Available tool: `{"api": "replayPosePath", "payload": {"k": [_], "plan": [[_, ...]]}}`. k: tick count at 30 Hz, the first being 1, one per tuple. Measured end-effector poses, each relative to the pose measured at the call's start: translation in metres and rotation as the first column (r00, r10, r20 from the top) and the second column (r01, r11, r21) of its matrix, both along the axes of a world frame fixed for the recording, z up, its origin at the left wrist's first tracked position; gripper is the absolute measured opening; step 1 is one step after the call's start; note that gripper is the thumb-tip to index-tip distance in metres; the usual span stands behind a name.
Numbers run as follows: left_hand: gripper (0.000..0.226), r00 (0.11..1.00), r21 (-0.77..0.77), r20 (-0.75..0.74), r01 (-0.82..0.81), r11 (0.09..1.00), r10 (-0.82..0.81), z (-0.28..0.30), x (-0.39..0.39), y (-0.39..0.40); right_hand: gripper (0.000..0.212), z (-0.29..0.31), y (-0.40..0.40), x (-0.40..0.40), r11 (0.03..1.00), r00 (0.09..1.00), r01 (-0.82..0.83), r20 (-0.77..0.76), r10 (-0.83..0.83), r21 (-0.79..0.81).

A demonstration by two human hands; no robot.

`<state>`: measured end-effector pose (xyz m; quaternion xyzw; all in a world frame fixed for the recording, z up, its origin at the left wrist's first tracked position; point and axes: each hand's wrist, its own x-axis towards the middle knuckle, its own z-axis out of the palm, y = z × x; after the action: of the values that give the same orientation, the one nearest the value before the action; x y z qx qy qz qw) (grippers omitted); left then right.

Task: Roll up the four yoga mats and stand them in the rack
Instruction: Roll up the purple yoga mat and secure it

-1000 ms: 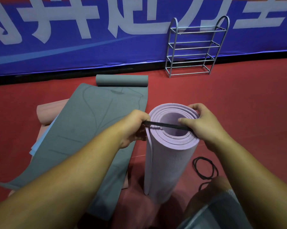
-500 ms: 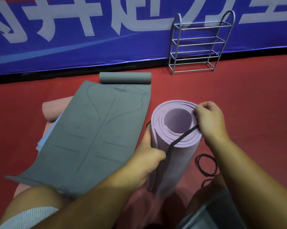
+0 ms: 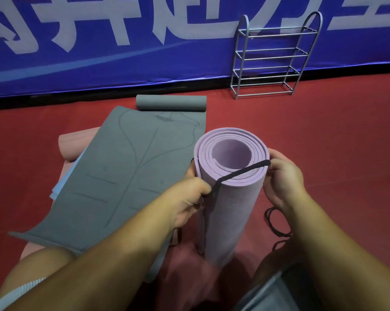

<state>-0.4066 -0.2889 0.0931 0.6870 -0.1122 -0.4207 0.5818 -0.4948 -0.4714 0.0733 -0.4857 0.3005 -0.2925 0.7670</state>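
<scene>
A rolled purple yoga mat stands upright on the red floor in front of me. A black elastic band stretches slantwise over its top rim. My left hand pinches the band low on the roll's left side. My right hand holds the band's other end against the roll's upper right edge. A grey mat, partly rolled at its far end, lies flat to the left over a pink mat and a light blue mat. The silver wire rack stands by the blue wall.
More black elastic bands lie on the floor right of the purple roll. A blue banner wall closes off the far side. Open red floor stretches between me and the rack. My knees show at the bottom.
The band went from lying straight across the roll's top to slanting over its rim; my left hand pulled its end down the roll's left side. My right hand shifted to the right edge.
</scene>
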Motion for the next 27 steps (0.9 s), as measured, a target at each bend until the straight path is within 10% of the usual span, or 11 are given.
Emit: {"api": "replayPosePath", "payload": {"k": [7, 19, 23, 27], "plan": [[0.089, 0.998, -0.012, -0.017, 0.053, 0.999, -0.053, 0.0, 0.009, 0.003, 0.026, -0.002, -0.005, 0.0, 0.999, 0.999, -0.046, 0.009, 0.046, -0.009], [0.079, 0.988, -0.024, -0.139, 0.062, 0.998, -0.064, 0.013, 0.021, 0.015, 0.07, -0.012, -0.015, -0.003, 0.937, 0.939, -0.334, 0.048, 0.34, -0.105], [0.086, 0.966, -0.055, -0.171, 0.186, 0.981, -0.193, 0.014, 0.043, 0.025, 0.09, -0.002, -0.022, -0.007, 0.781, 0.822, -0.559, -0.063, 0.566, -0.278], [0.09, 0.937, -0.08, -0.154, 0.305, 0.949, -0.314, 0.008, 0.061, 0.032, 0.113, 0.013, -0.029, -0.008, 0.403, 0.598, -0.799, -0.525, 0.606, -0.445]]}}
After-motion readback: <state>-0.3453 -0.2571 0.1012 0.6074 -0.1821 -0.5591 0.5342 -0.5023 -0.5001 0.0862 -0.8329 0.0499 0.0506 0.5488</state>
